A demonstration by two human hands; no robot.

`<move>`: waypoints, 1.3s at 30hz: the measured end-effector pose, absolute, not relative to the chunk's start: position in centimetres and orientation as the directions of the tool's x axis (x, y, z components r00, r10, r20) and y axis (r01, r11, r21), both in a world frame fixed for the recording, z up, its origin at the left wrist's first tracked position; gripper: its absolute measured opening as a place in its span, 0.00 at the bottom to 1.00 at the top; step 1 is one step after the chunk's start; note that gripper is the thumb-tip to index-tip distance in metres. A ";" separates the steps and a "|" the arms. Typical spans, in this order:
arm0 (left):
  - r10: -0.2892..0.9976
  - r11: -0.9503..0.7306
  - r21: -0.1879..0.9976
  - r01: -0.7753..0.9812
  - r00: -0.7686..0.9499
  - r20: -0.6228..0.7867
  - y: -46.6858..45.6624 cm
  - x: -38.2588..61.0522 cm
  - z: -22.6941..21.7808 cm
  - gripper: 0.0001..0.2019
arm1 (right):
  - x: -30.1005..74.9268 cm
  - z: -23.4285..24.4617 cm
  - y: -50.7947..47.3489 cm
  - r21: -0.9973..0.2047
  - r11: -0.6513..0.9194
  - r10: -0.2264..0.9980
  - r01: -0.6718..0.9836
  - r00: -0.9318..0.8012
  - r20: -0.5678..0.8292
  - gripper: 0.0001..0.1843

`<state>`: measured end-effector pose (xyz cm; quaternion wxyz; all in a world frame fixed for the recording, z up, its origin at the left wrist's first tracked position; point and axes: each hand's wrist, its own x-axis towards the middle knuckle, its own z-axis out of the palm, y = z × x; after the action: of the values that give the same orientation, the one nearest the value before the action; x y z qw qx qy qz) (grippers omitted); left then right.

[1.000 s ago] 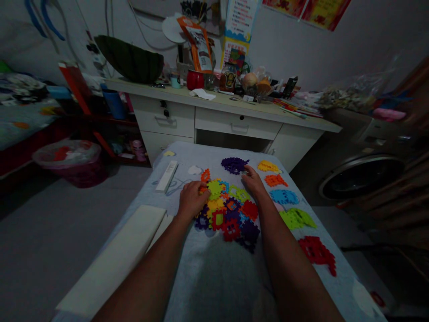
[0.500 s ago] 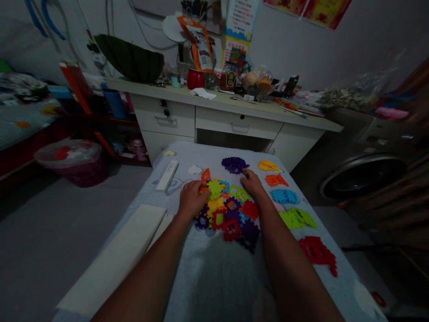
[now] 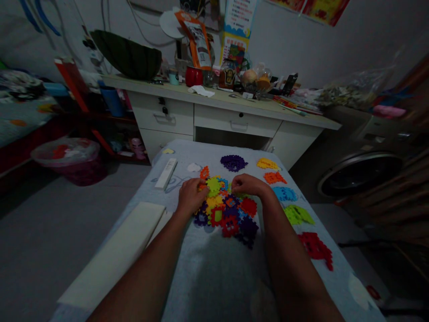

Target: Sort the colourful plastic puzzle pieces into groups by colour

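Cloth-covered tbl, L hand by lime pc, R hand at toothed-pc pile, can't tell grips

I see a red mug and jar on the desk, orange-white pouch behind; washing machine right, plastic-lined bin on floor left.

dim all over, darkest toward the corners, the light's source unclear. a broad soft shadow lies on the cloth at six o'clock. the central toothed pieces show strong colour; wide-angle stretch distorts the washing machine at three; print on the wall chart at twelve blurs.
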<state>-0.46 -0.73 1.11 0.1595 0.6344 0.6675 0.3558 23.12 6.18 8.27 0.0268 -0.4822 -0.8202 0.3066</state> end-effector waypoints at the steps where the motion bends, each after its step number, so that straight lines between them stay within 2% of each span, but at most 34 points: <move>1: 0.960 -0.059 0.678 0.732 -0.146 0.241 -0.7 -0.5 1.1 0.15 | 22.6 8.6 5.8 -0.478 0.347 0.795 0.807 -0.523 -0.308 0.05; 5: 0.957 -0.056 0.678 0.733 -0.155 0.246 -0.8 -0.4 1.2 0.14 | 21.0 9.3 4.7 -0.311 0.350 0.796 0.884 -0.456 -0.398 0.06; 8: 0.957 -0.042 0.676 0.735 -0.165 0.239 -0.9 -0.3 1.3 0.15 | 20.5 9.5 4.4 -0.286 0.351 0.790 0.892 -0.446 -0.421 0.06; 11: 0.960 -0.041 0.679 0.733 -0.159 0.230 -0.8 -0.3 1.3 0.15 | 20.8 9.7 4.4 -0.353 0.342 0.791 0.871 -0.469 -0.393 0.07; 17: 0.962 -0.036 0.675 0.737 -0.158 0.224 -0.9 -0.3 1.7 0.15 | 22.5 10.1 4.8 -0.716 0.257 0.759 0.649 -0.594 -0.266 0.11; 20: 0.960 -0.038 0.697 0.716 -0.168 0.225 -1.0 -0.3 1.8 0.18 | 23.3 9.9 5.2 -0.826 0.183 0.781 0.533 -0.589 -0.208 0.11; 23: 0.963 -0.053 0.707 0.705 -0.151 0.223 -1.0 -0.3 1.7 0.22 | 24.0 9.2 5.8 -0.845 0.214 0.859 0.491 -0.507 -0.077 0.09; 27: 0.964 -0.048 0.683 0.729 -0.144 0.222 -1.2 -0.3 1.8 0.24 | 24.3 7.9 6.8 -0.800 0.287 0.935 0.527 -0.334 0.116 0.11; 34: 0.985 -0.078 0.635 0.768 -0.041 0.170 -1.2 -0.2 1.9 0.22 | 23.7 5.9 7.9 -0.809 0.181 0.982 0.559 -0.150 0.116 0.16; 39: 0.985 -0.061 0.632 0.773 -0.054 0.162 -1.2 -0.1 1.9 0.21 | 23.4 4.7 9.0 -0.812 0.196 0.976 0.549 -0.027 0.218 0.19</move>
<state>-0.09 -1.21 1.87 0.1777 0.6643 0.6617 0.2988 23.44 8.95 4.66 0.3964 -0.5740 -0.6641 0.2691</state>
